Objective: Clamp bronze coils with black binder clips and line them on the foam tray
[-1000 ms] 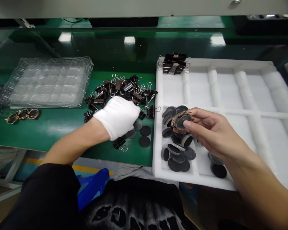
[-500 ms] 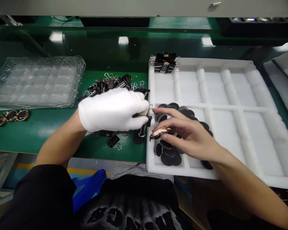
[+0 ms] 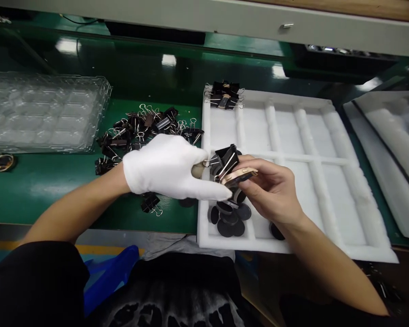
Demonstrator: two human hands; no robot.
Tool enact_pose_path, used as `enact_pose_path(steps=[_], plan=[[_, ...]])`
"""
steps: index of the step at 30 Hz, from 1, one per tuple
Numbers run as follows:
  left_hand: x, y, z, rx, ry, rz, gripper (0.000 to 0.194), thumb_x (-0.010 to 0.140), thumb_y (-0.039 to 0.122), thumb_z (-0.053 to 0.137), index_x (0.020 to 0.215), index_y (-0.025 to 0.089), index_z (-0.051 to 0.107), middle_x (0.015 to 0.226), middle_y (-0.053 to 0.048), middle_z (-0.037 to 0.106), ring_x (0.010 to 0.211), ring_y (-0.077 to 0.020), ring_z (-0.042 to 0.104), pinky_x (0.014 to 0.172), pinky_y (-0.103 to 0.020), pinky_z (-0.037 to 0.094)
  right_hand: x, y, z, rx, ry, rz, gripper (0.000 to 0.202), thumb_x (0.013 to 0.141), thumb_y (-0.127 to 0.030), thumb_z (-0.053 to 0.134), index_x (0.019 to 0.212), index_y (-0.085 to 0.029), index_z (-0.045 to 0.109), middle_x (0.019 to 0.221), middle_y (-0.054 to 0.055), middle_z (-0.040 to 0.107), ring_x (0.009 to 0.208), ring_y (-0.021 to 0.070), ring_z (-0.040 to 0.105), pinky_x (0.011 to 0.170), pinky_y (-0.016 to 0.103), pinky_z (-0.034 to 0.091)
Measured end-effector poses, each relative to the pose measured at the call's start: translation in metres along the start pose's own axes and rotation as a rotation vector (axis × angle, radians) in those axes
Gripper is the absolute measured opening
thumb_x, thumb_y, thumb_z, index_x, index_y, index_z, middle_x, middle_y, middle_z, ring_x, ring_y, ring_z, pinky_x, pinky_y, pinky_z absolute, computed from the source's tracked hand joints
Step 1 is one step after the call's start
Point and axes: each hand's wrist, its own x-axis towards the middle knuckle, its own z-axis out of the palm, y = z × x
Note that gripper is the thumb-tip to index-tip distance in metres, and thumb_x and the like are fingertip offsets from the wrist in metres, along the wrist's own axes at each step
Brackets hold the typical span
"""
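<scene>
Right hand [image 3: 277, 193] pinches a gold-rimmed case [image 3: 239, 176] over the foam tray [image 3: 313, 177]; gloved left hand [image 3: 163, 165], thumb and fingers parted, is at a binder clip [image 3: 227, 154] against the case, grip uncertain. Judgement: keep case steady, clip square to its edge. Tray's near-left compartment holds dark discs [image 3: 226, 228]; clear plastic tray [image 3: 78, 97] sits at left on desk [image 3: 27, 200].

1. One white foam tray [image 3: 255, 129], at least six discs [image 3: 243, 211] inside.
2. One gold-coloured case [image 3: 240, 175], one black clip [image 3: 226, 153], above it.
3. Over ten heaped clips [image 3: 163, 123], one separate clip [image 3: 150, 202], left of it.
4. At least two corner clips [image 3: 230, 101] on its far edge.
5. Farther left: one clear plastic stack [image 3: 54, 113], at least one gold-coloured ring [image 3: 3, 162].
</scene>
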Motion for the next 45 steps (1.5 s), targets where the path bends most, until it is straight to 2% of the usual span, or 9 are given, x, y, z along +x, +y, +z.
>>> enact_pose_path(steps=[9,14,20,26,30,34,36,40,45], plan=[[0.002,0.007,0.014,-0.408,0.024,-0.103,0.051,0.086,0.058,0.058,0.056,0.020,0.042,0.050,0.005,0.042,0.047,-0.0081,0.037,0.048,-0.028,0.025,-0.001,0.007,0.001,0.012,0.038,-0.022,0.015,0.092,-0.025,0.079,0.106,-0.029,0.080,0.103,0.006,0.075,0.093,0.0206,0.074,0.078,0.035,0.065],[0.002,0.008,0.018,-0.265,0.201,-0.060,0.052,0.077,0.064,0.067,0.057,0.021,0.044,0.049,0.006,0.044,0.046,-0.0080,0.037,0.051,-0.028,0.028,0.000,0.006,0.003,0.086,0.110,0.047,0.015,0.090,-0.029,0.082,0.104,-0.029,0.080,0.104,0.005,0.075,0.086,0.0191,0.074,0.077,0.036,0.067],[0.002,0.011,0.020,-0.263,0.255,-0.081,0.059,0.081,0.067,0.062,0.053,0.021,0.038,0.046,0.006,0.038,0.046,-0.0082,0.034,0.050,-0.029,0.025,0.002,0.006,0.006,0.150,0.084,0.048,0.013,0.091,-0.025,0.080,0.104,-0.027,0.081,0.103,0.003,0.073,0.072,0.0111,0.066,0.066,0.027,0.064],[0.003,0.015,0.016,-0.354,0.205,-0.171,0.055,0.084,0.063,0.059,0.054,0.021,0.042,0.048,0.005,0.043,0.046,-0.0086,0.039,0.045,-0.027,0.026,0.000,0.011,0.005,0.081,0.105,0.013,0.015,0.091,-0.024,0.080,0.106,-0.028,0.079,0.104,0.004,0.072,0.083,0.0154,0.070,0.079,0.035,0.066],[0.004,0.013,0.021,-0.289,0.260,-0.068,0.056,0.082,0.061,0.060,0.052,0.020,0.036,0.045,0.006,0.038,0.045,-0.0079,0.037,0.047,-0.026,0.028,-0.002,0.012,0.004,0.031,0.089,0.021,0.015,0.091,-0.027,0.080,0.105,-0.028,0.079,0.103,0.004,0.073,0.082,0.0166,0.071,0.077,0.035,0.066],[0.004,0.007,0.021,-0.204,0.366,0.043,0.053,0.081,0.055,0.059,0.052,0.020,0.031,0.044,0.006,0.030,0.044,-0.0068,0.030,0.048,-0.027,0.025,-0.001,0.008,0.005,-0.032,0.088,-0.003,0.014,0.091,-0.028,0.079,0.105,-0.030,0.078,0.115,0.007,0.074,0.117,0.0247,0.069,0.088,0.039,0.065],[0.004,0.002,0.017,-0.187,0.325,0.046,0.050,0.084,0.051,0.056,0.053,0.020,0.033,0.045,0.006,0.030,0.044,-0.0067,0.030,0.050,-0.027,0.025,0.002,0.003,0.004,-0.055,0.163,0.017,0.012,0.093,-0.031,0.078,0.105,-0.030,0.077,0.117,0.007,0.074,0.127,0.0261,0.064,0.093,0.042,0.064],[0.004,-0.005,0.012,-0.158,0.151,0.099,0.048,0.088,0.048,0.056,0.055,0.020,0.034,0.046,0.006,0.031,0.045,-0.0071,0.028,0.052,-0.028,0.024,0.010,-0.006,-0.006,-0.004,0.284,0.156,0.012,0.093,-0.037,0.077,0.099,-0.028,0.074,0.105,0.003,0.074,0.091,0.0174,0.071,0.080,0.034,0.066],[0.006,-0.006,0.026,-0.235,0.007,0.177,0.051,0.092,0.052,0.058,0.058,0.021,0.037,0.049,0.006,0.032,0.047,-0.0082,0.027,0.049,-0.028,0.023,0.012,-0.009,-0.024,-0.033,0.139,0.174,0.014,0.091,-0.035,0.081,0.101,-0.027,0.076,0.100,0.002,0.076,0.087,0.0158,0.072,0.076,0.030,0.065]])
